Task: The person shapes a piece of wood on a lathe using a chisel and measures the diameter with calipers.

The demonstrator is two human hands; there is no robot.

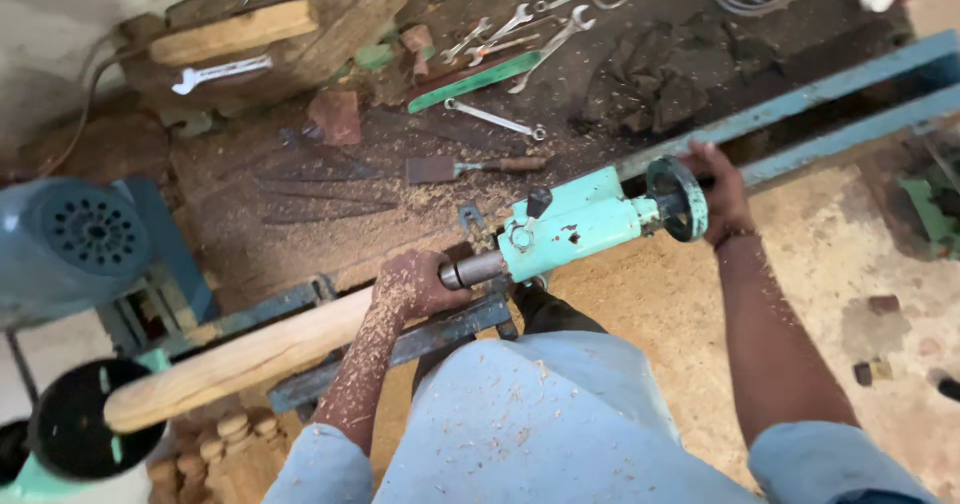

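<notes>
**Two hands on the lathe: blank held at the tailstock end**

One long wooden blank (240, 359) lay between the dark faceplate (75, 429) at the left and the turquoise tailstock (575, 226), resting along the lathe bed (420, 336). You likely found it stiff and fairly heavy for its length, its turned surface smooth and dusty, so apt to slip; the thick end by the centre looked the surest place to grip. Your left hand (415, 286), coated in sawdust, was closed around that end where it met the steel quill (472, 270). Your right hand (722, 196) was wrapped on the far rim of the handwheel (677, 199); how tightly, I could not tell. The hands were well apart. No packages, labels or signs were legible; only spanners (520, 34) and a green strip (478, 81) lay on the sawdust-covered floor beyond.
</notes>
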